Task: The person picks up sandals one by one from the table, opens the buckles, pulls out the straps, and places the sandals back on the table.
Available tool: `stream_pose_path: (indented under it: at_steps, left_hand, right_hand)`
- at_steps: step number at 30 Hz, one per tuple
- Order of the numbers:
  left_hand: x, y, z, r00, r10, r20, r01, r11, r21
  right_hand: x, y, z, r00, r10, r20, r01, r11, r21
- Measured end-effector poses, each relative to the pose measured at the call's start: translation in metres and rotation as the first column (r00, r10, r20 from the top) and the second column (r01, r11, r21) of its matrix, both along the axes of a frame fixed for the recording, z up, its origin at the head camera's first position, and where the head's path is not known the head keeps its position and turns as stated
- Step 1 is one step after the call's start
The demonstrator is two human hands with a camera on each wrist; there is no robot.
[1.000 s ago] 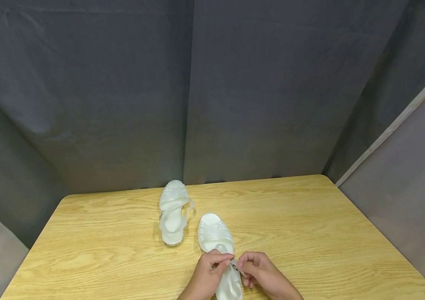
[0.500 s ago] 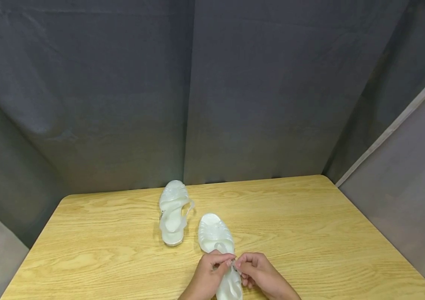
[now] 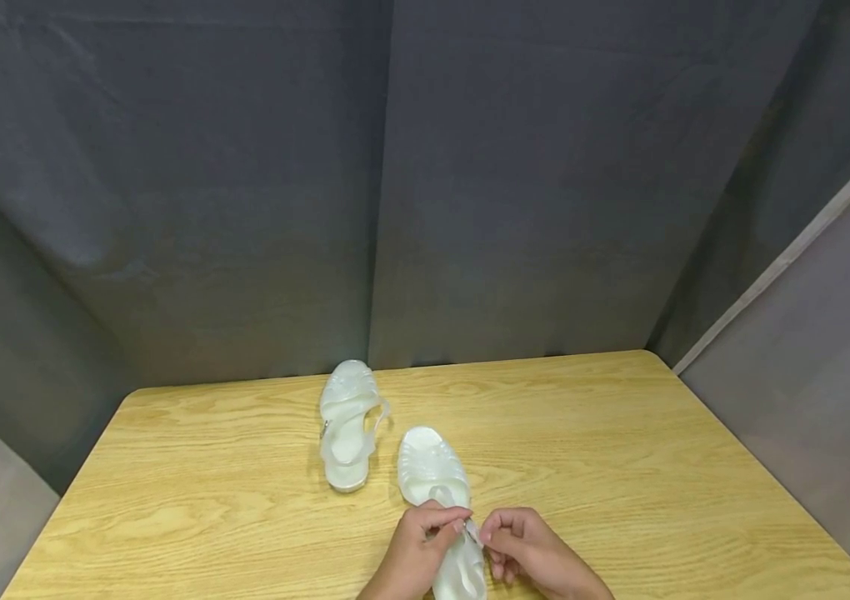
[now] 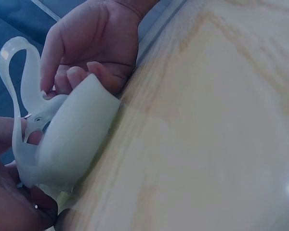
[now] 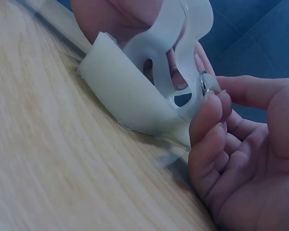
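Note:
A translucent white jelly sandal [image 3: 427, 463] lies toe-away at the front of the table. My left hand [image 3: 416, 546] reaches over its middle and pinches the ankle strap beside the small metal buckle [image 5: 204, 83]. On the sandal's right side, my right hand [image 3: 528, 546] pinches the strap's end between thumb and index finger, its other fingers curled under. The sandal's heel [image 4: 77, 134] rests upright on the tabletop in the left wrist view. Fingers partly cover the buckle.
A matching sandal [image 3: 348, 387] stands farther back and to the left, its strap loose on the right side. The wood-grain table [image 3: 657, 467] is bordered by dark grey curtains [image 3: 530, 183] behind and paler grey panels at the sides.
My right hand moves slightly left toward the buckle, then back to the right with the strap end. The left hand and both sandals stay in place.

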State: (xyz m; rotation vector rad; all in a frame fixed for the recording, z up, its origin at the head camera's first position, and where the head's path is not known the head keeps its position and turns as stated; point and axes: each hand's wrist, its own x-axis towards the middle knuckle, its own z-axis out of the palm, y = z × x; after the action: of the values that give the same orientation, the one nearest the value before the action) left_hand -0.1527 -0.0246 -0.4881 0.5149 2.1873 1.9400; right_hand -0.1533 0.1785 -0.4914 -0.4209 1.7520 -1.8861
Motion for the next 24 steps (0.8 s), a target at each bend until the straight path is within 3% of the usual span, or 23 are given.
stream_pose_path:
  at_steps: [7, 17, 24]
  left_hand:
    - [0.0, 0.0, 0.001, 1.0, -0.005, 0.007, 0.005, 1.0, -0.011]
    - [0.001, 0.0, 0.0, 1.0, -0.011, 0.019, 0.011, 1.0, -0.016]
    - [0.0, 0.0, -0.001, 1.0, -0.01, 0.027, 0.01, 1.0, -0.02]
  right_hand:
    - [0.001, -0.007, 0.002, 0.998, -0.059, 0.011, 0.059, 0.998, -0.007]
    - [0.0, -0.013, 0.001, 0.992, -0.119, -0.052, 0.12, 0.992, 0.032]
    - [0.001, -0.01, 0.002, 0.996, -0.082, -0.024, 0.083, 0.996, 0.031]
